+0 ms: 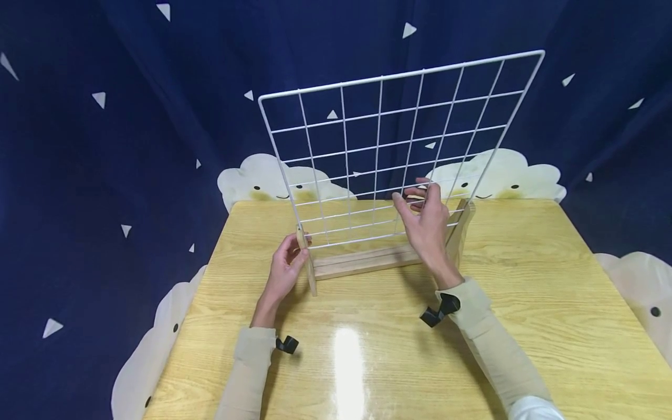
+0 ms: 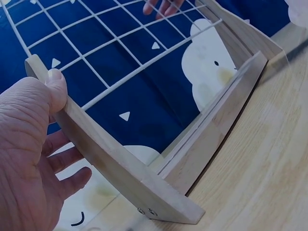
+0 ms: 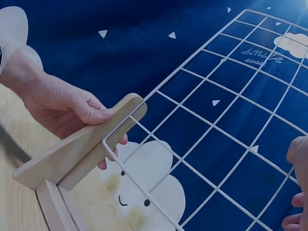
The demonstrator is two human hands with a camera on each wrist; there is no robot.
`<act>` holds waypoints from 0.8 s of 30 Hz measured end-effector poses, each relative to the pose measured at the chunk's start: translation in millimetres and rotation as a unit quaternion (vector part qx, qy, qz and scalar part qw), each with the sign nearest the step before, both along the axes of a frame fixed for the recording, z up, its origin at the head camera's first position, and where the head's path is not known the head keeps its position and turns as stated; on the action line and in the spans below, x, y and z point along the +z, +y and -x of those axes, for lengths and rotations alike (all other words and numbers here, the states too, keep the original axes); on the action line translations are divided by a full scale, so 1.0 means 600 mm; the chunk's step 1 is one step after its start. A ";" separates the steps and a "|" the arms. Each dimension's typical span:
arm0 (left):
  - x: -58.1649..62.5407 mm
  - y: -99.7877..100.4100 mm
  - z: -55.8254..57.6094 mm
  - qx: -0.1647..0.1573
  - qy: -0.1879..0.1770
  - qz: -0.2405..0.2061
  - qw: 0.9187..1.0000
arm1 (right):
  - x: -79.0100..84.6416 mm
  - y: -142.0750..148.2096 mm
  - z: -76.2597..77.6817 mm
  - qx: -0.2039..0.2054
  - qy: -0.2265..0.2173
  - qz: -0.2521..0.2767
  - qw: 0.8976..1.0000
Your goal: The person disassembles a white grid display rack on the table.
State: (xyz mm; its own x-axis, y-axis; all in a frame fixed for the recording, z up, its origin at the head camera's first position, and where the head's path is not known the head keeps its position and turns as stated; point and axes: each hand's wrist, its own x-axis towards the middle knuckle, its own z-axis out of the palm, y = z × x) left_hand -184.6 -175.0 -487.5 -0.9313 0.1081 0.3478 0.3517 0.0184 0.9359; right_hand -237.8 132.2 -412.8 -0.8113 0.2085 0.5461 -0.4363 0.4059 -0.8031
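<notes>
A white wire grid panel leans backward between the two side pieces of a wooden stand. The panel's lower bar hangs above the stand's grooved base board. My left hand grips the upper end of the left side piece, thumb on its near edge and fingers behind. In the right wrist view the panel's corner lies against that side piece's inner face. Lower on the panel, towards its right side, my right hand holds the wires with thumb and bent fingers; its exact contact is partly hidden.
The stand rests on a light wooden table. Behind it hangs a dark blue curtain with white triangles. Pale cloud shapes line the table's back and sides. Each wrist carries a small black camera mount.
</notes>
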 end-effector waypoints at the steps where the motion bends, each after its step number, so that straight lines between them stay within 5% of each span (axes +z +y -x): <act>1: -0.001 0.000 0.000 -0.001 0.001 0.001 1.000 | 0.002 0.000 0.000 0.001 0.001 0.002 1.000; 15: 0.002 0.002 -0.001 0.000 0.008 -0.004 1.000 | 0.032 0.001 0.001 0.005 0.008 0.033 0.999; 24: -0.047 -0.006 0.014 0.014 0.015 -0.009 1.000 | 0.048 -0.001 -0.005 0.011 0.004 0.035 0.999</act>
State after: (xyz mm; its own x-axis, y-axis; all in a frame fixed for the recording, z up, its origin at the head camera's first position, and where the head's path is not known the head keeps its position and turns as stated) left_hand -192.8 -178.7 -515.6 -0.9231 0.0754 0.3771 0.3790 0.0122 0.9253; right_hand -234.5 131.9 -384.3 -0.8116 0.2298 0.5372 -0.4507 0.3389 -0.8259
